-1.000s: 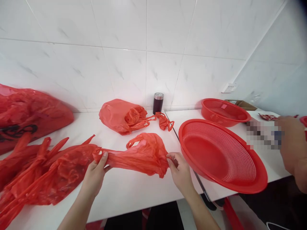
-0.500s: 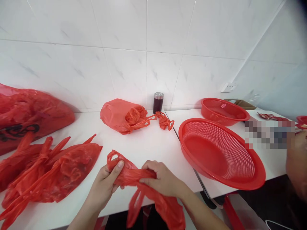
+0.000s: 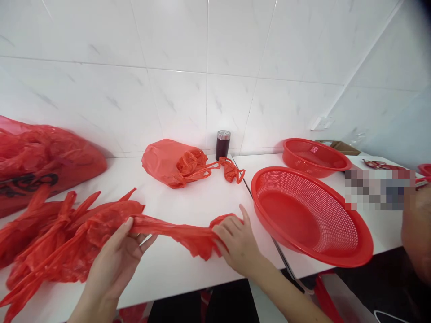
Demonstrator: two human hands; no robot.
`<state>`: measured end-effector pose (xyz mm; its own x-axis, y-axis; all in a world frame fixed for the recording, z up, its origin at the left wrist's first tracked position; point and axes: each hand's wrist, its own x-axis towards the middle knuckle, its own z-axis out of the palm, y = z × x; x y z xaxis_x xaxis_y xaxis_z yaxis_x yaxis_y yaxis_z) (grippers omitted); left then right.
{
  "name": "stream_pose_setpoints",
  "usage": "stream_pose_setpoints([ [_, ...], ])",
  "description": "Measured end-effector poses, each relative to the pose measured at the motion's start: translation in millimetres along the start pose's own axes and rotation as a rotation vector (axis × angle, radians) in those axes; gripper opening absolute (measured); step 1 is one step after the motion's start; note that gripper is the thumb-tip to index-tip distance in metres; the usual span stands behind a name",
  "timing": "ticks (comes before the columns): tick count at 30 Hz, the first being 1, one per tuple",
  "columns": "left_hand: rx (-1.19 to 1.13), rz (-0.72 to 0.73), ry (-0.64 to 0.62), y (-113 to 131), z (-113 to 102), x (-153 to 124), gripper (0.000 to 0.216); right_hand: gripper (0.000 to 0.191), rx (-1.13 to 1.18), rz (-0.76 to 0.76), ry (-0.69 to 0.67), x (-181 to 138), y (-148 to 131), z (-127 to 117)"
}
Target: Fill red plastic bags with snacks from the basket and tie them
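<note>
Both hands, left hand (image 3: 118,256) and right hand (image 3: 235,244), grip a stretched red plastic bag (image 3: 171,231) above the white countertop (image 3: 188,197). A red colander (image 3: 311,215) sits right of the bag, below the white tiled wall (image 3: 208,67).

We see a bright, evenly lit scene. The white tiled wall (image 3: 175,103) is nearly washed out, and the counter (image 3: 188,197) glows almost as white, with no hard glare. Shadows are soft and sit close under things, so the light seems to fall from above: a faint grey one lies under the stretched bag (image 3: 175,231), a darker one below the large basket (image 3: 336,262) at the counter's front edge. Tile seams bow outward, and the top right corner darkens. The heap of bags (image 3: 50,242) at the counter's left end is smeared with blur. A co-worker's arm (image 3: 415,233) at the right edge is soft, beside a pixelated patch (image 3: 379,190).
</note>
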<state>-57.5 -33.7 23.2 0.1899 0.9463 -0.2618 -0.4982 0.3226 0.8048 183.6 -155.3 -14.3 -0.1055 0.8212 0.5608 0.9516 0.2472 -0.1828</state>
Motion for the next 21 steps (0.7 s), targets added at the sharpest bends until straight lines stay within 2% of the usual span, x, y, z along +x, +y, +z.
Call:
stream_pose_setpoints([
  [3,-0.172,-0.09,0.042,3.6,8.2,-6.7,0.029,0.019,0.002,-0.066,-0.114,-16.4,-11.6,13.6],
  [5,-0.221,-0.133,0.032,3.0,8.2,-11.1,0.033,0.026,0.011,-0.076,-0.143,-24.9,-11.3,18.3],
  [8,-0.277,-0.14,-0.028,0.2,3.8,-15.5,0.025,0.038,0.002,-0.038,-0.162,-27.6,1.7,15.3],
  [11,-0.222,-0.013,-0.063,-2.7,3.2,-18.3,0.005,0.043,-0.03,0.121,-0.169,-18.2,14.7,-0.7],
  [13,-0.123,0.064,-0.06,-6.3,8.7,-20.8,0.014,0.04,-0.055,0.231,-0.102,-6.9,11.9,-16.5],
  [15,-0.039,0.094,-0.044,-12.6,18.7,-25.1,0.023,0.032,-0.052,0.26,0.055,6.3,-3.1,-30.9],
  [17,0.023,0.062,-0.092,-20.6,30.3,-31.3,0.025,0.027,-0.002,0.185,0.219,18.8,-23.9,-36.4],
  [18,0.051,0.029,-0.142,-24.1,35.3,-34.7,0.025,0.024,0.027,0.127,0.258,23.8,-32.7,-34.3],
  [19,0.076,-0.009,-0.195,-26.6,38.8,-37.7,0.025,0.022,0.042,0.074,0.252,27.6,-38.5,-28.8],
  [21,0.089,-0.065,-0.232,-26.4,38.8,-40.8,0.026,0.016,0.007,0.035,0.13,31.1,-37.4,-11.7],
])
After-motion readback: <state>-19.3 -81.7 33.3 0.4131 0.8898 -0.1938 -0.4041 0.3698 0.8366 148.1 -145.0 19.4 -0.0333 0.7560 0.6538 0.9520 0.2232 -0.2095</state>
